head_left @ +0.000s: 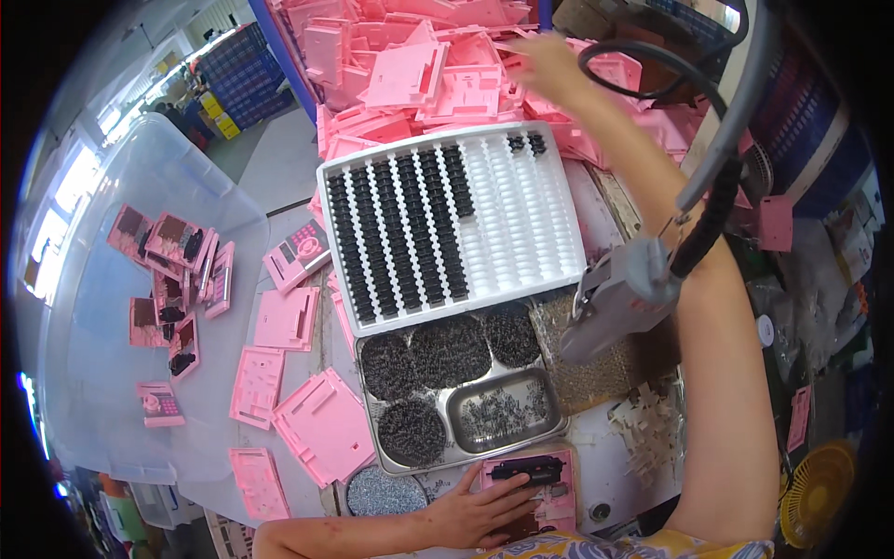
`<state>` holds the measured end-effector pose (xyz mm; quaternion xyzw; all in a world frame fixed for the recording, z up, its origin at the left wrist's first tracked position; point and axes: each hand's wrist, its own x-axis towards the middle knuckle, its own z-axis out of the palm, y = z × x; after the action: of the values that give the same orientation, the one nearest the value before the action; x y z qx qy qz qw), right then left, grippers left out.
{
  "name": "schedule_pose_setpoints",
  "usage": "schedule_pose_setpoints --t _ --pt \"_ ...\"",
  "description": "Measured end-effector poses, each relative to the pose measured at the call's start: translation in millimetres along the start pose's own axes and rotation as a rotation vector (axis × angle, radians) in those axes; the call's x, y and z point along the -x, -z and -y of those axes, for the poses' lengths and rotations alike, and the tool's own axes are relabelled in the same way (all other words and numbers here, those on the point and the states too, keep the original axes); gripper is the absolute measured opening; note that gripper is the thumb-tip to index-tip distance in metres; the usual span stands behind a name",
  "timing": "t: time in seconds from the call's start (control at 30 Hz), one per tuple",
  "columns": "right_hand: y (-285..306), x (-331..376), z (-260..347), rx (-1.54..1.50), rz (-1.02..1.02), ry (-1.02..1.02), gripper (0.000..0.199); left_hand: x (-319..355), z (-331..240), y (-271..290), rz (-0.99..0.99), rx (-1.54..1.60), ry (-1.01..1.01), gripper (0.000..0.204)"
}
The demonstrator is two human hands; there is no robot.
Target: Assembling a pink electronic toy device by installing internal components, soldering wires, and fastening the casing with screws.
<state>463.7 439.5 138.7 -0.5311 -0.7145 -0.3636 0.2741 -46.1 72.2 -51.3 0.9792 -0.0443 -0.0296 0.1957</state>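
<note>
My left hand (480, 511) lies at the lower edge on a pink plastic housing (559, 498), its fingers stretched out flat across it. A long black part (526, 469) sits in that housing, beside the fingertips. My right arm reaches far forward, and my right hand (551, 70) is over a big heap of pink plastic shells (405, 74). Motion smears its fingers, so whether it holds a shell is unclear. An electric screwdriver (619, 303) hangs from a cable beside the right forearm.
A white tray (573, 214) holds rows of black parts. Below it, a metal tray (456, 456) carries small dark screws in several compartments. On the left, a clear plastic bin (84, 373) contains assembled pink units (177, 238). Loose pink shells (323, 427) and a dish of silvery bits (384, 492) lie nearby.
</note>
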Motion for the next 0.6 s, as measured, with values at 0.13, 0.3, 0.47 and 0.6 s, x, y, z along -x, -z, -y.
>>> schedule_pose_setpoints --t 0.13,0.3,0.47,0.6 --pt "-13 -105 226 0.073 0.565 0.081 0.062 21 -18 -7 -0.045 0.003 0.09 0.062" --pt "-107 -68 165 0.366 0.7 -0.37 0.051 18 -8 -11 -0.063 -0.043 0.078 0.059" --pt "-42 -36 81 0.46 0.729 -0.228 0.065 23 -14 -24 -0.142 0.066 0.119 0.056" --pt "-20 7 28 0.455 0.608 -0.202 0.076 11 -7 3 0.127 -0.01 0.108 0.063"
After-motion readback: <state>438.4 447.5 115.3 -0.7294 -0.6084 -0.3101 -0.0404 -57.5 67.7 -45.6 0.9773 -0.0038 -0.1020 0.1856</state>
